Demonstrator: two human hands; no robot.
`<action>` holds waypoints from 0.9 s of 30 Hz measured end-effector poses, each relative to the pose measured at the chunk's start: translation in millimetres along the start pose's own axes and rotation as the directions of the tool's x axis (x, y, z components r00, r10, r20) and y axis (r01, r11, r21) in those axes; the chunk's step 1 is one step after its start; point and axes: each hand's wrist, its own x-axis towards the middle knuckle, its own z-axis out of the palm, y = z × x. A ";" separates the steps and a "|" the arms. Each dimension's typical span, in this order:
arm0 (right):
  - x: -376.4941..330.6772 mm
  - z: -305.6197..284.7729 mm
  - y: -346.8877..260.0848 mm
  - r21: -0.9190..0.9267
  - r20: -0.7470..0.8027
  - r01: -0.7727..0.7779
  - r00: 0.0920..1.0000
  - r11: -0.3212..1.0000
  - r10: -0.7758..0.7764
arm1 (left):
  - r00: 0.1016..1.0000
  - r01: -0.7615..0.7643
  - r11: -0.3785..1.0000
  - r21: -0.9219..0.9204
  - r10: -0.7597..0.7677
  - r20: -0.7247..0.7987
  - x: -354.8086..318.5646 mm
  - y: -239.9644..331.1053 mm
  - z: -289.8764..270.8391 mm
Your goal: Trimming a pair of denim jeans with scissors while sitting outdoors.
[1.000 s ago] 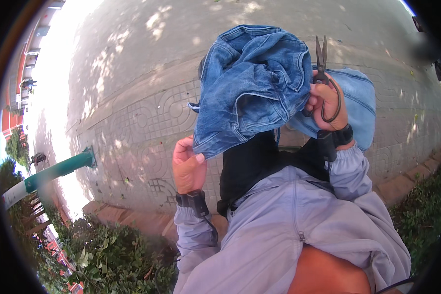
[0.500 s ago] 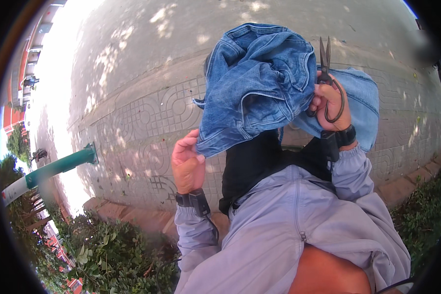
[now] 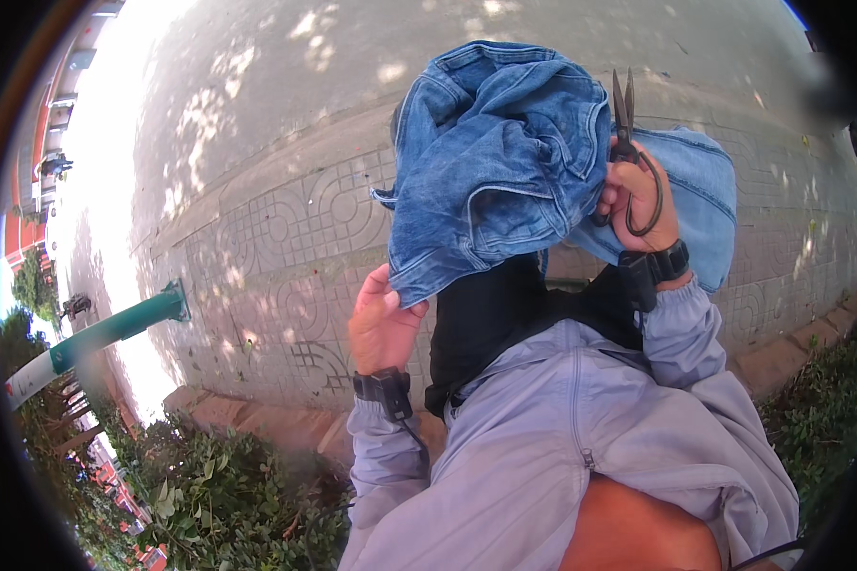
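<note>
A crumpled blue denim garment (image 3: 505, 181) lies bunched over my lap, its seams and a curved opening facing up. At its lower left corner, my left hand (image 3: 383, 328) pinches the cloth edge between thumb and fingers. My right hand (image 3: 653, 214) is wrapped around dark metal scissors (image 3: 625, 114) at the garment's right edge. The scissor blades point away from me, slightly apart, and one big loop handle sticks out over the palm. Whether the right fingertips also grip the denim, I cannot tell. Paler denim (image 3: 705, 205) hangs beneath and beyond my right hand.
Patterned paving (image 3: 286, 228) lies under me, with a smoother grey road surface (image 3: 352, 86) farther off. A green and white post (image 3: 114, 330) slants in from the left. A brick edging (image 3: 257, 419) and leafy bushes (image 3: 229, 485) run close behind me.
My left hand has shifted slightly right, and its thumb and fingers now sit farther over the denim corner. The right hand with the scissors has barely moved.
</note>
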 end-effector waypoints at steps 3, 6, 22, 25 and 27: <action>-0.4 -0.2 0.4 -0.015 0.004 -0.007 1.000 1.000 0.007 | 0.999 -0.005 0.997 -0.082 0.008 0.034 -1.2 -1.4 -0.7; 0.8 -4.6 1.0 -0.029 0.007 -0.005 1.000 1.000 0.005 | 0.996 -0.085 0.994 -0.071 0.084 -0.018 -0.7 -1.6 19.2; -2.1 -5.3 2.0 -0.066 -0.008 0.003 1.000 0.998 -0.004 | 0.991 -0.120 0.992 -0.044 0.117 -0.067 3.0 3.8 46.9; -1.7 -7.0 3.3 -0.063 0.006 0.002 1.000 0.998 -0.002 | 0.986 -0.153 0.987 -0.038 0.150 -0.078 4.0 1.6 47.8; -1.3 -8.1 4.2 -0.059 0.003 0.000 1.000 0.998 0.000 | 0.986 -0.160 0.987 -0.035 0.158 -0.054 4.8 0.3 50.0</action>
